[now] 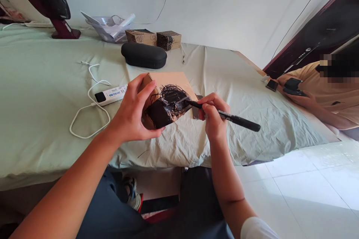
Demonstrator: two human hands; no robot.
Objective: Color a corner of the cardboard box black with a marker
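Observation:
My left hand (136, 114) grips a brown cardboard box (175, 78) by its left side, thumb and fingers wrapped round the edge. A large black scribbled patch (162, 112) covers much of the face turned toward me, with looping lines along its upper border. In my right hand (214, 114) is a black marker (241, 122), pinched between thumb and fingers. Its tip meets the right part of the black patch. Behind my right fingers, a dark flat object (198, 114) on the cloth is mostly hidden.
A white power strip (110, 95) and white cable (73, 117) lie left of the box. Behind are a black case (144, 55), two scribbled boxes (168, 40), a plastic basket (105, 31) and a fan (60, 11). At right, another person (333, 97) holds a dark device.

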